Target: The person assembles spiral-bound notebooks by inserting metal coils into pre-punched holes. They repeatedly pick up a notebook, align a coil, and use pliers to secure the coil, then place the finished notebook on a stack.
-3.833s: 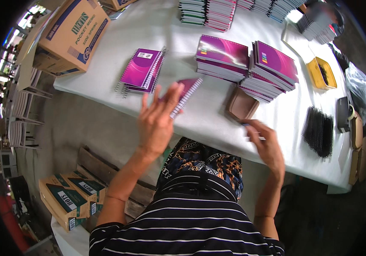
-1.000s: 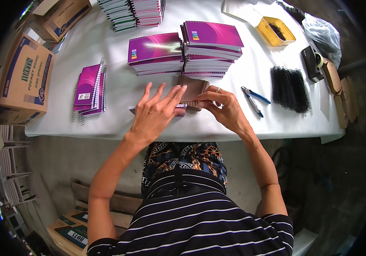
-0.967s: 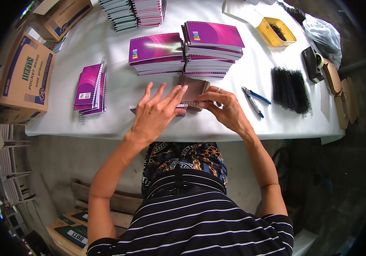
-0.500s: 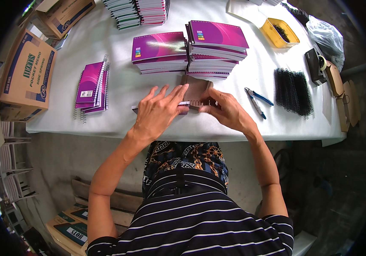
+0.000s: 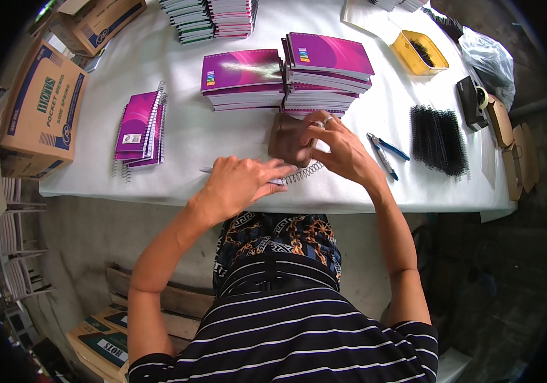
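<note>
Near the table's front edge my left hand (image 5: 235, 185) is closed over a small notepad, mostly hidden under the palm; a pale edge shows by the fingertips. From its right end a dark wire spiral (image 5: 304, 173) sticks out in a slant. My right hand (image 5: 345, 152) is above and right of the spiral, fingers curved and thumb apart, with nothing visible between them. Beneath its fingertips lies a brown block (image 5: 284, 137), partly covered. Behind it stand two stacks of purple notebooks, a left stack (image 5: 241, 70) and a taller right stack (image 5: 331, 54).
Finished-looking spiral notebooks (image 5: 138, 124) lie at left, beside cardboard boxes (image 5: 44, 105). To the right are blue-handled pliers (image 5: 388, 153), black spirals (image 5: 439, 140), a tape dispenser (image 5: 471, 105) and a yellow tub (image 5: 407, 60). More notebooks (image 5: 187, 22) are stacked at the back.
My left hand has drawn the notepad nearer and turned it, so the spiral now slants out to the right. My right hand has lifted off the spiral, up over the brown block's edge.
</note>
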Action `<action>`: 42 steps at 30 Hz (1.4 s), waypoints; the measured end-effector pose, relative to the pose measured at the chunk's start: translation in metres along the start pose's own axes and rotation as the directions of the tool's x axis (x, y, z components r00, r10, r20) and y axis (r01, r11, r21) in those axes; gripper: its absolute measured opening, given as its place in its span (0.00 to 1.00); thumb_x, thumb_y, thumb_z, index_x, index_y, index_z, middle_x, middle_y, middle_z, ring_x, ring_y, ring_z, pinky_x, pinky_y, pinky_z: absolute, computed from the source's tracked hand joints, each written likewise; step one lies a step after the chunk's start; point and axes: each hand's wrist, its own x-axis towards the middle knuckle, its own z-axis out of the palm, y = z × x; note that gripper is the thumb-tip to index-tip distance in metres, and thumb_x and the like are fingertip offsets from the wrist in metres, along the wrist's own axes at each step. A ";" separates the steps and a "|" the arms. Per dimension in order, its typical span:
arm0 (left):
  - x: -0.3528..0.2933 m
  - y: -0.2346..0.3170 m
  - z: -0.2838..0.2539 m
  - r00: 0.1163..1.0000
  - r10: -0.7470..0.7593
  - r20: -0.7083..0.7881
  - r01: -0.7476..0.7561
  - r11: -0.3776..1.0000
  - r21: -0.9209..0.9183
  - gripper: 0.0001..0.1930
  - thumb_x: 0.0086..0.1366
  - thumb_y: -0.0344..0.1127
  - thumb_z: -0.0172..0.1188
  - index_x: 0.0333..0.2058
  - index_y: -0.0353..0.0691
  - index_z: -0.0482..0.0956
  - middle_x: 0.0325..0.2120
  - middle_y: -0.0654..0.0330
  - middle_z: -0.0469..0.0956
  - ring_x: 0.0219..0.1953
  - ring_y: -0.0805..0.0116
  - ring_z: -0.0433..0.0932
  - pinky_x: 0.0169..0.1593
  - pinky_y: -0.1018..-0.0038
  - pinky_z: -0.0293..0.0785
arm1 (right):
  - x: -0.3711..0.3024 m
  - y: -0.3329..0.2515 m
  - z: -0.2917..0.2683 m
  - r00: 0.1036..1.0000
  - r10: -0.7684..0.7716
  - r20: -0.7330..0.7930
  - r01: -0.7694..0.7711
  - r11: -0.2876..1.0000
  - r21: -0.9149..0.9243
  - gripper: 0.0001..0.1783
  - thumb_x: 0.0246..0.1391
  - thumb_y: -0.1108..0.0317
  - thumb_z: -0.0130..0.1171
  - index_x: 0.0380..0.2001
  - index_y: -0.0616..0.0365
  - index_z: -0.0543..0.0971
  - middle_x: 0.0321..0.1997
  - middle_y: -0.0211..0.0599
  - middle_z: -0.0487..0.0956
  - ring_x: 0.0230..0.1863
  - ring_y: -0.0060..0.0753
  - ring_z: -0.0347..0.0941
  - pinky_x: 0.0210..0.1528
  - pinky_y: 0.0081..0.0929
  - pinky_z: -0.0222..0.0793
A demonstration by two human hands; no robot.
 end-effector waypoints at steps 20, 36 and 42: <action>0.004 -0.017 0.013 0.907 -0.055 -0.417 0.098 0.992 0.082 0.47 0.51 0.57 0.66 0.68 0.57 0.57 0.32 0.60 0.80 0.29 0.61 0.82 0.27 0.66 0.77 | 0.027 0.021 -0.021 0.861 -0.039 0.508 -0.235 0.855 0.462 0.39 0.43 0.32 0.57 0.50 0.50 0.82 0.50 0.45 0.81 0.52 0.46 0.76 0.55 0.45 0.70; -0.002 -0.025 -0.004 0.910 -0.203 -0.361 0.232 0.972 0.038 0.49 0.46 0.59 0.68 0.68 0.65 0.57 0.45 0.56 0.81 0.43 0.58 0.82 0.36 0.64 0.80 | 0.049 0.030 -0.007 0.889 -0.269 0.371 -0.098 0.680 0.726 0.39 0.44 0.37 0.58 0.51 0.57 0.81 0.49 0.46 0.81 0.51 0.44 0.76 0.56 0.41 0.67; -0.002 -0.037 0.002 0.896 -0.195 -0.399 0.196 0.980 -0.039 0.49 0.45 0.59 0.69 0.67 0.67 0.58 0.56 0.62 0.75 0.52 0.57 0.78 0.42 0.64 0.82 | 0.055 0.031 -0.003 0.891 -0.212 0.401 -0.130 0.728 0.673 0.39 0.44 0.38 0.58 0.50 0.60 0.81 0.47 0.47 0.81 0.51 0.44 0.76 0.57 0.40 0.66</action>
